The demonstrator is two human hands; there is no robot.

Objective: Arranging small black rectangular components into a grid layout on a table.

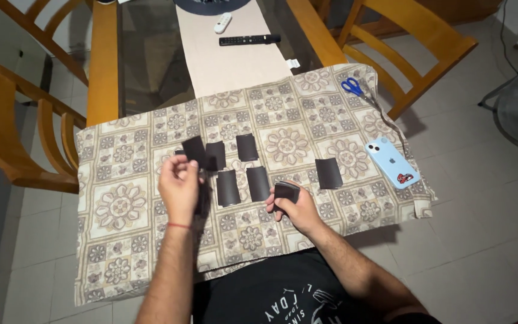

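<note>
**Dark Rectangles Sorted by Hand on a Patterned Cloth**

A small black rectangular piece of flat sheet material (pixel 194 150) stands lifted off the table, pinched at its lower edge by the thumb and fingers of the person's left hand (pixel 179 187); its long axis runs roughly upright, leaning a little to the left, and it rises directly above and to the right of that grip. A second black piece (pixel 286 192), held with its long side lying nearly level, is clasped in the curled fingers of the right hand (pixel 292 207), near the table's near edge. Between and beyond the two hands lie more black rectangles, all flat on the beige floral-patterned cloth (pixel 121 210): two just right of the left hand (pixel 228 188), two farther off (pixel 247 147), and one apart on the right (pixel 328 173). The left hand is the nearer to this cluster; the right hand sits closer to the lone piece. Farther right rest a light-blue smartphone (pixel 391 162) and blue-handled scissors (pixel 355 88). At the far end, on a pale runner over the glass-topped wooden table (pixel 103 66), lie a black remote control (pixel 250 40) and a white one (pixel 222 23). Wooden chairs (pixel 7 120) flank both sides.
</note>
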